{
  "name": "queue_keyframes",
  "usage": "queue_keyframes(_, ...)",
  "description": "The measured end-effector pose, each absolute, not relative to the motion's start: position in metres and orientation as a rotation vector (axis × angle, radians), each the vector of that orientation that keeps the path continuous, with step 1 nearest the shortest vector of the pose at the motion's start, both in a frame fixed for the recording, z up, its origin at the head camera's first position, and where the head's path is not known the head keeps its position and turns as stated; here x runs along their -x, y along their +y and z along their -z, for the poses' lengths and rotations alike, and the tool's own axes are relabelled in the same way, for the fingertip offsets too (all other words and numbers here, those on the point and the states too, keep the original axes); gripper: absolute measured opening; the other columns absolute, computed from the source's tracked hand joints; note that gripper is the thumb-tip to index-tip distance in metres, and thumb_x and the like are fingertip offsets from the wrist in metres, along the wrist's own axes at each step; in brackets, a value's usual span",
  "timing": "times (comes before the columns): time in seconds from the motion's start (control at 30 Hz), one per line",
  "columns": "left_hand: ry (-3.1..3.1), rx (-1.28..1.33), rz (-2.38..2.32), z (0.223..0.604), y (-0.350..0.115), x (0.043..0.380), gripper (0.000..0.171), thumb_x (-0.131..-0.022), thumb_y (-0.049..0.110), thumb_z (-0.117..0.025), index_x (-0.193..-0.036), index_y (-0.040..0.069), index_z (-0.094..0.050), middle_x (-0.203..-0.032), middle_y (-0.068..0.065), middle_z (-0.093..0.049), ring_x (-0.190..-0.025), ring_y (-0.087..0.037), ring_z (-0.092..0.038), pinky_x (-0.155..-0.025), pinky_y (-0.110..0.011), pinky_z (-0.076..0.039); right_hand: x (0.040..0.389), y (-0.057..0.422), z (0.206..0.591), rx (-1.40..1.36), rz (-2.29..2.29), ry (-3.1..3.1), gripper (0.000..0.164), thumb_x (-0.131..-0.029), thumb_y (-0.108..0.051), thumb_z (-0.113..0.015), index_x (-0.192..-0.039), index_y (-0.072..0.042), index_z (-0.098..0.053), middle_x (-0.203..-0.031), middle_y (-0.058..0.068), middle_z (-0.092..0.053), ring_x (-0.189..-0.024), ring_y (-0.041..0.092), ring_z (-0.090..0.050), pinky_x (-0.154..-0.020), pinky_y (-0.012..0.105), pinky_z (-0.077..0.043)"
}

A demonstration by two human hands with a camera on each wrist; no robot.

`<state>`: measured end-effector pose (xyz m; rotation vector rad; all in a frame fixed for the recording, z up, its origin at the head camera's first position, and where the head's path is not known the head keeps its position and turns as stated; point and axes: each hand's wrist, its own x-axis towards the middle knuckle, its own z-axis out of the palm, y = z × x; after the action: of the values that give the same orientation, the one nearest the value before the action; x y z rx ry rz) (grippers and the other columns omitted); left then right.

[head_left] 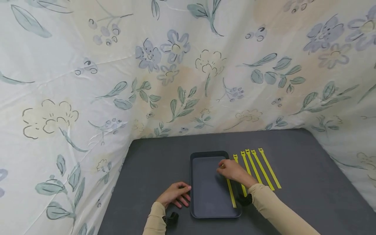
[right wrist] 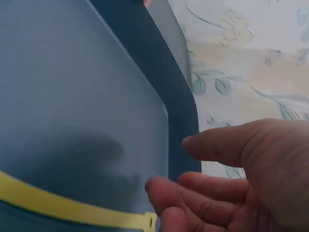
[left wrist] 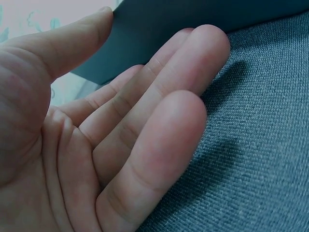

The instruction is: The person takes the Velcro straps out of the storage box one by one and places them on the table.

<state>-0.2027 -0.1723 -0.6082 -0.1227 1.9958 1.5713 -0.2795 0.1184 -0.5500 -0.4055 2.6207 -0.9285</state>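
A dark shallow tray (head_left: 208, 192) lies on the table. One yellow cable strap (head_left: 230, 193) with a slotted head, also seen as a yellow strap (right wrist: 72, 208) in the right wrist view, rests lengthwise inside along the tray's right side. Over that side is my right hand (head_left: 235, 171), its thumb apart from its bent fingers and its fingertips near the strap's head; nothing shows in its grasp. My left hand (head_left: 176, 195) is at the tray's left edge with the thumb tip touching the rim. In the left wrist view its fingers (left wrist: 159, 150) are relaxed and hold nothing.
Several more yellow straps (head_left: 269, 168) lie side by side on the grey table (head_left: 158, 163), right of the tray. My right forearm crosses over near their lower ends. A floral cloth (head_left: 176, 81) hangs behind and around the table.
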Motion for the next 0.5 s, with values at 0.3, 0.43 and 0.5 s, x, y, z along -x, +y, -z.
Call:
queue_keyframes(0.3,1.996,0.12,-1.575,0.608,-0.172,0.203,0.046,-0.09,0.048,-0.062,-0.114,0.009,-0.059,-0.086,-0.009,-0.073,-0.067,-0.021,-0.072,-0.048,-0.03,-0.054,0.276,0.101,0.557,0.408,0.72,2.729,0.04,-0.093,-0.025,-0.062,-0.123,0.0,-0.06,-0.113,0.017,-0.067,-0.083,0.023,-0.067,-0.068,0.039,-0.054)
queue_keyframes(0.43,1.996,0.119,-1.572,0.606,-0.171,0.202,0.046,-0.091,0.048,-0.062,-0.115,0.009,-0.059,-0.086,-0.009,-0.072,-0.067,-0.021,-0.072,-0.047,-0.03,-0.053,0.273,0.097,0.556,0.404,0.609,2.795,0.035,-0.094,-0.028,-0.061,-0.113,0.001,-0.065,-0.104,0.018,-0.068,-0.062,0.018,-0.059,-0.055,0.034,-0.046)
queue_keyframes(0.5,1.997,0.119,-1.57,0.605,-0.17,0.202,0.047,-0.091,0.048,-0.062,-0.115,0.008,-0.059,-0.085,-0.008,-0.072,-0.067,-0.022,-0.072,-0.047,-0.03,-0.053,0.27,0.096,0.555,0.384,0.569,2.807,0.027,-0.094,-0.028,-0.061,-0.094,-0.002,-0.069,-0.085,0.013,-0.067,-0.053,0.017,-0.052,-0.049,0.031,-0.04)
